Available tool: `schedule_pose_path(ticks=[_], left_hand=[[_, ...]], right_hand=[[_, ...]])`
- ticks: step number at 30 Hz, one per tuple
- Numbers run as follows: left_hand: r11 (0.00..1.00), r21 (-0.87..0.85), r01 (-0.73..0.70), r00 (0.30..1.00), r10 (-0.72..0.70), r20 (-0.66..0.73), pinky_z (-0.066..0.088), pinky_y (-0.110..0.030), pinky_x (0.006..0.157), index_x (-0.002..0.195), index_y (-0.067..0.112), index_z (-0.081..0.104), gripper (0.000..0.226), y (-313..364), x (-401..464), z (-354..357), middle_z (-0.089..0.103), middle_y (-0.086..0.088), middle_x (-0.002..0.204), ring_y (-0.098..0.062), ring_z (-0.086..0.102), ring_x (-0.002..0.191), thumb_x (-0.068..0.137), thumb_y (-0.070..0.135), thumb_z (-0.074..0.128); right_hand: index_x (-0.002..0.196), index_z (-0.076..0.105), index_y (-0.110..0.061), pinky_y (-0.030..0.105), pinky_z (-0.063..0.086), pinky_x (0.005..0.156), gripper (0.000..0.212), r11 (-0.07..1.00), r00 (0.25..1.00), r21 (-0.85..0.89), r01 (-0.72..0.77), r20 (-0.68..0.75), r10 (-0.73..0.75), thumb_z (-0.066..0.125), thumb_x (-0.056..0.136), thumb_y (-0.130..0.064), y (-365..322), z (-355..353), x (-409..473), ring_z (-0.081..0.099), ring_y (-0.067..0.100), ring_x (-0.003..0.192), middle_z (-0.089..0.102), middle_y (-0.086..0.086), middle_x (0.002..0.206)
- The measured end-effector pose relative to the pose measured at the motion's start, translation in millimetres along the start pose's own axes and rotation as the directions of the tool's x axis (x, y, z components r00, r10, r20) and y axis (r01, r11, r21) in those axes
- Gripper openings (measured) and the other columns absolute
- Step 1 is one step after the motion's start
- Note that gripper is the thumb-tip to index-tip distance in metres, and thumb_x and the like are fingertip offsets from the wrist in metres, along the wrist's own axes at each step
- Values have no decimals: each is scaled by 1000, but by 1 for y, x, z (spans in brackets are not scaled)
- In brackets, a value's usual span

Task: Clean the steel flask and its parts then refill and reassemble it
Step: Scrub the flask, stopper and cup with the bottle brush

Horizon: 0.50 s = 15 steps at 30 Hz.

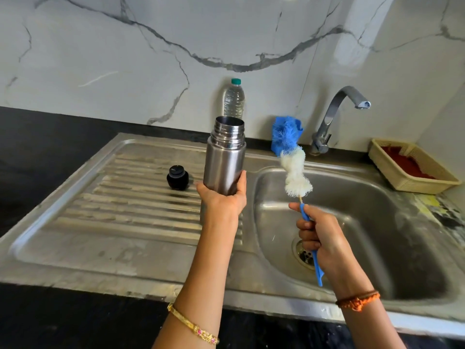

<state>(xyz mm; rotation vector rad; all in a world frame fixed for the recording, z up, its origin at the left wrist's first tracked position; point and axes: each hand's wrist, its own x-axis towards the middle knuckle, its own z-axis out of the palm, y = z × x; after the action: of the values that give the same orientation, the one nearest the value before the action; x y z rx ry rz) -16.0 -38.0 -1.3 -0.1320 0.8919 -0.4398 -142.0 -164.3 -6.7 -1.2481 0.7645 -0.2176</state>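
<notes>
My left hand (222, 200) grips the base of the steel flask (224, 154) and holds it upright above the drainboard, its mouth open and uncapped. My right hand (319, 238) grips the blue handle of a bottle brush (294, 167) over the sink basin (352, 205). The brush's blue and white bristles point up and lean toward the flask, apart from it. The flask's black stopper (177, 177) stands on the ribbed drainboard (125, 197), left of the flask.
A plastic water bottle (234, 99) with a green cap stands against the marble wall behind the flask. A blue cloth (276, 144) lies at the sink's back rim beside the tap (334, 114). A woven tray (407, 167) sits at the right.
</notes>
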Motion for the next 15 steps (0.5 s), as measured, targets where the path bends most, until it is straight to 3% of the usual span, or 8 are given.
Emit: schedule_pose_path(ticks=[5,12,15], left_hand=[[993,-23,118,992,-117,46,49,-55,38,127,6,50,85,9,7,-16,54,-24,119,-49,59,90,58,43,83],[977,77,198,974,-205,99,49,-58,40,132,7,42,86,15,-6,-25,51,-27,122,-49,56,98,64,44,80],[961,204,184,975,-204,83,56,-54,66,119,0,50,72,8,-25,-23,55,-28,114,-44,58,103,73,52,69]], right_hand=[[91,63,-13,12,14,31,27,1000,999,-17,10,-32,-10,38,97,-18,14,1,-7,19,1,32,30,-5,51],[91,63,-13,11,14,31,24,1000,997,-21,2,-71,-4,40,97,-18,26,3,-13,19,2,31,31,-5,49],[91,62,-12,10,14,31,24,1000,996,-23,9,-85,-11,40,97,-18,29,4,-15,20,2,31,31,-4,50]])
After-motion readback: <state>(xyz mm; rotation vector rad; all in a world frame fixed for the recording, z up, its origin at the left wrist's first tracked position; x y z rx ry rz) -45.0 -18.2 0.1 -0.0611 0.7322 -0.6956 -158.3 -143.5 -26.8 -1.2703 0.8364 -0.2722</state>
